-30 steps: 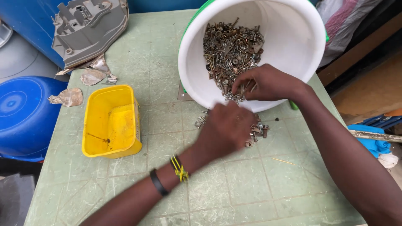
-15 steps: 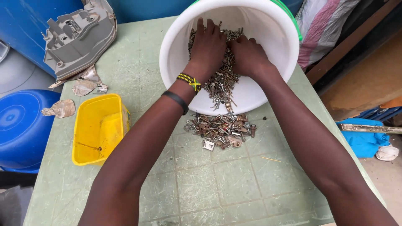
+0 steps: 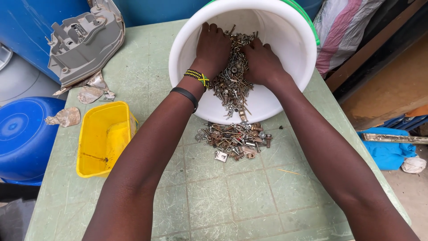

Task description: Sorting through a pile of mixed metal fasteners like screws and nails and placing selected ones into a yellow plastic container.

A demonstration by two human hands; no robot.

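Left hand (image 3: 215, 49) and right hand (image 3: 263, 62) both dig into rusty metal screws and fittings (image 3: 232, 76) inside the tipped white plastic bucket (image 3: 285, 40), fingers cupped around them. More scrap hardware (image 3: 234, 140) lies spilled on the green table (image 3: 249, 196), just below the rim.

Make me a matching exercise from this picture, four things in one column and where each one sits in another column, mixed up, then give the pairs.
Things:
1. yellow tub
2. grey plastic housing
3. pile of rusty screws
4. left hand

Places:
A. on the green table, just outside the rim of the tipped white bucket
B. inside the white bucket, on the hardware there
C. at the table's far left corner
D. on the table, beside the left forearm

Pairs: 1-D, 2-C, 3-A, 4-B
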